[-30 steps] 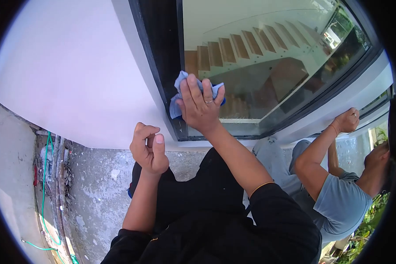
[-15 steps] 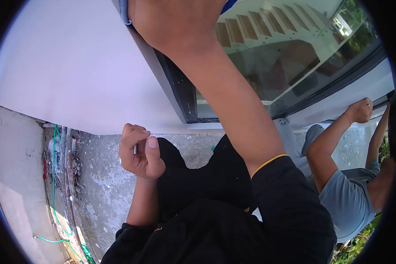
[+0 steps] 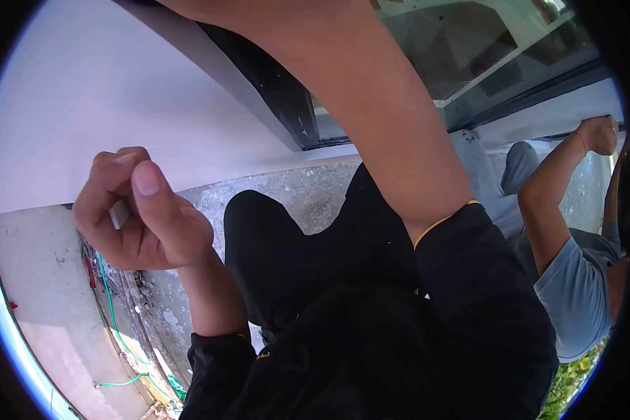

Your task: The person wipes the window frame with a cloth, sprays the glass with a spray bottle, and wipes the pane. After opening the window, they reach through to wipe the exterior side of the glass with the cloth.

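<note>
My left hand [image 3: 143, 213] is raised at the left in front of the white wall, its fingers curled and the thumb bent over them. A small pale flat piece [image 3: 119, 213] shows inside the curl; most of it is hidden. My right arm reaches up across the dark window frame [image 3: 269, 87]. Only the back part of my right hand [image 3: 259, 12] shows at the top edge. Its fingers, and anything in them, are out of the picture. Behind that forearm is the window glass [image 3: 434, 52].
At the right a co-worker in a grey shirt [image 3: 574, 294] holds a closed hand [image 3: 600, 135] near the wall under the window. A green hose [image 3: 112, 315] and pipes run along the lower left. Speckled concrete floor [image 3: 294, 196] lies below my knees.
My left hand has moved up and left, closer to the camera, still curled. The view has shifted, and my right hand has slid mostly out past the top edge.
</note>
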`<state>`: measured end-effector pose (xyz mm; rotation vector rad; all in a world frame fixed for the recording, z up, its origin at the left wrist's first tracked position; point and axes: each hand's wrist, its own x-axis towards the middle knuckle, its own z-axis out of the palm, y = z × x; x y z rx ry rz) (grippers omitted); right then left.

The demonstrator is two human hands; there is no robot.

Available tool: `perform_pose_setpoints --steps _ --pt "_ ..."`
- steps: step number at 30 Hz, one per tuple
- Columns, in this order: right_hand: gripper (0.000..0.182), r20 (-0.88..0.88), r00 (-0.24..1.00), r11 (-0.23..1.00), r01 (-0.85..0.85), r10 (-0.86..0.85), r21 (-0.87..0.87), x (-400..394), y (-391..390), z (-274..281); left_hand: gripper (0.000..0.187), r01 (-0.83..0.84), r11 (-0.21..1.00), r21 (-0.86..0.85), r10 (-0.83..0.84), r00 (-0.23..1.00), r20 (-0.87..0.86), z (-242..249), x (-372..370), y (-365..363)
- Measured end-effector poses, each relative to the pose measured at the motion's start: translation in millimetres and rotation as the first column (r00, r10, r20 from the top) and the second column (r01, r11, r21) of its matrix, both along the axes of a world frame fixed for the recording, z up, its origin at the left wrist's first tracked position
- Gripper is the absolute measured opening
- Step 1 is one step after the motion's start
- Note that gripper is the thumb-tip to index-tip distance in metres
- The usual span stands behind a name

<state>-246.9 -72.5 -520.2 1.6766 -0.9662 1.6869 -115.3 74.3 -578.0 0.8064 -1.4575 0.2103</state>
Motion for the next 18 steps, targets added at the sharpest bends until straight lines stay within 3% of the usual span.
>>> perform_pose_setpoints --steps 3,5,10,13,15,18 --pt "0.038 0.126 0.992 0.999 0.02 -0.016 -0.032 9 -6 -16 0.012 -0.064 0.9 -0.431 0.114 0.989 0.092 63 14 -43" --pt "0.037 0.178 0.984 1.0 0.019 -0.017 -0.01 15 3 -51 0.015 -0.175 0.84 -0.514 0.266 0.958 0.107 93 20 -57" --pt "0.04 0.255 0.966 0.992 -0.001 -0.033 0.13 22 27 -212 0.024 -0.369 0.759 -0.536 0.517 0.842 0.152 105 -1 -87" --pt "0.069 0.077 0.992 0.973 0.083 -0.102 0.217 11 34 -328 0.03 -0.453 0.725 -0.519 0.6 0.785 0.155 104 -10 -96" --pt "0.07 0.207 0.97 0.949 0.059 -0.127 0.308 6 39 -383 0.033 -0.476 0.717 -0.509 0.624 0.764 0.164 104 -14 -104" --pt "0.083 0.516 0.833 0.909 -0.04 -0.198 0.414 -31 38 -391 0.039 -0.478 0.712 -0.514 0.627 0.763 0.159 105 -21 -105"
